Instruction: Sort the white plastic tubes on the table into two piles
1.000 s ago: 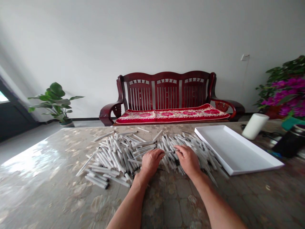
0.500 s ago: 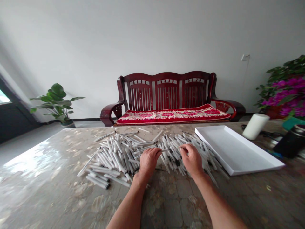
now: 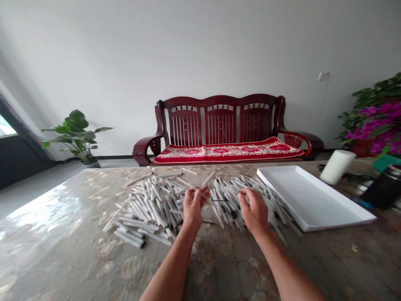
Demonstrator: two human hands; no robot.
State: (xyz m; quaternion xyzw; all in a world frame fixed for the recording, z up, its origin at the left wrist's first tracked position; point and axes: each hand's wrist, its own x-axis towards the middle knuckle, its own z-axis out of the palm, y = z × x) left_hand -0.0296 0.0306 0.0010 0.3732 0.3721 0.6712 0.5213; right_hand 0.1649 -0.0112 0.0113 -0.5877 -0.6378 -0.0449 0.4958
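Fingers (image 3: pixel 194 196) of the left hand (image 3: pixel 192 207) pinch 1 white pen barrel (image 3: pixel 205 196) above the pile of barrels (image 3: pixel 150 205) on the desk (image 3: pixel 62 234). The right hand (image 3: pixel 255 209) curls over the pile; its grip cannot be told.

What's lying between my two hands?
In the head view, white pen tubes and a thin dark rod lie between the left hand and right hand.
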